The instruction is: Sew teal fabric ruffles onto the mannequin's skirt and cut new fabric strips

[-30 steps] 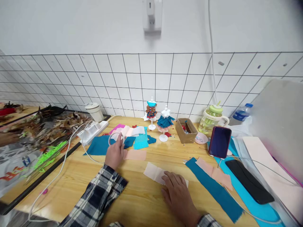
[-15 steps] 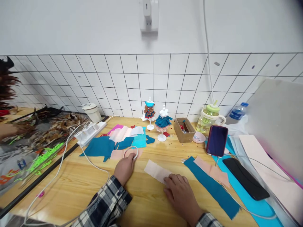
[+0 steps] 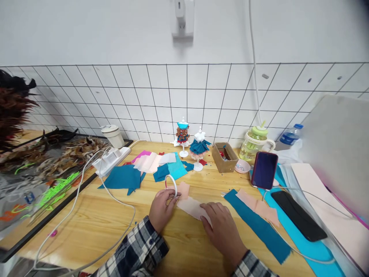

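My left hand (image 3: 162, 208) holds a white tape roll (image 3: 171, 184) upright at the left end of a pale pink fabric strip (image 3: 192, 207) lying on the wooden table (image 3: 95, 223). A small peach fabric piece (image 3: 183, 189) sits just behind the roll. My right hand (image 3: 221, 230) rests flat on the right end of the strip, fingers spread. Both sleeves are plaid.
Teal, pink and white fabric scraps (image 3: 150, 167) lie behind the hands, next to two tiny dress forms (image 3: 191, 143) and a cardboard box (image 3: 224, 157). A phone (image 3: 265, 170), a teal strip (image 3: 259, 227), a power strip (image 3: 111, 161) with cables, and a feather tray (image 3: 43, 161) surround them.
My left hand has carried the tape roll from the scrap pile toward me and to the right, up to the strip's left end. My right hand stayed on the strip.
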Demonstrator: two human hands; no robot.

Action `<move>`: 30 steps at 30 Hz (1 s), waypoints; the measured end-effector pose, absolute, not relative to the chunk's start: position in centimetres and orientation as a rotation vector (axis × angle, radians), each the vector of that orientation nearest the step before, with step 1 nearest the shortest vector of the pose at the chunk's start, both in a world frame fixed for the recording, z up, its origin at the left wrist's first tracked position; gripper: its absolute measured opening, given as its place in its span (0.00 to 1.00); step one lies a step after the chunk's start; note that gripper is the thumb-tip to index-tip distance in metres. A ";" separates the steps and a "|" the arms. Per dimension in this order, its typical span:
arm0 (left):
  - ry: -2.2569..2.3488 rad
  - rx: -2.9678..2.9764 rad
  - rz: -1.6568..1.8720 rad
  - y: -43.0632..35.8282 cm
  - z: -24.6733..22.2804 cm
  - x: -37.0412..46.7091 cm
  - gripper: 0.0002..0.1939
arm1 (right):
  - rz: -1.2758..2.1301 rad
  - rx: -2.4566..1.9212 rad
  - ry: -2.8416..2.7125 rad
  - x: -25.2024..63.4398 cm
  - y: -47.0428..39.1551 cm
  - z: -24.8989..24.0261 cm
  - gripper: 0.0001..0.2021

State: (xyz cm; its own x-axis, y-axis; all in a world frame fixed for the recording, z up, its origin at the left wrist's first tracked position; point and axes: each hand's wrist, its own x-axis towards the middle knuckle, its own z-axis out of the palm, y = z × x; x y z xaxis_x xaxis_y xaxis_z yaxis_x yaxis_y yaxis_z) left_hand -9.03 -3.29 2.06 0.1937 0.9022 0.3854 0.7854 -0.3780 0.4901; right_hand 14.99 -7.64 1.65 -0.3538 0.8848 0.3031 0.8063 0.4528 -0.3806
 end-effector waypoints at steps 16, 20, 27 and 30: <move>2.337 2.434 0.459 -0.3 1.1 -15.5 0.15 | 0.149 -1.431 -2.261 16.2 -8.3 -0.8 0.14; 2.318 2.419 0.718 -0.7 1.1 -15.9 0.13 | 0.147 -1.367 -2.325 15.7 -8.6 -0.3 0.19; 1.997 2.385 1.013 -1.5 1.1 -15.7 0.12 | 0.267 -1.271 -2.370 15.3 -9.2 0.7 0.15; 1.695 2.423 1.082 -2.8 1.1 -13.2 0.14 | 0.266 -1.242 -2.279 15.1 -8.7 1.5 0.16</move>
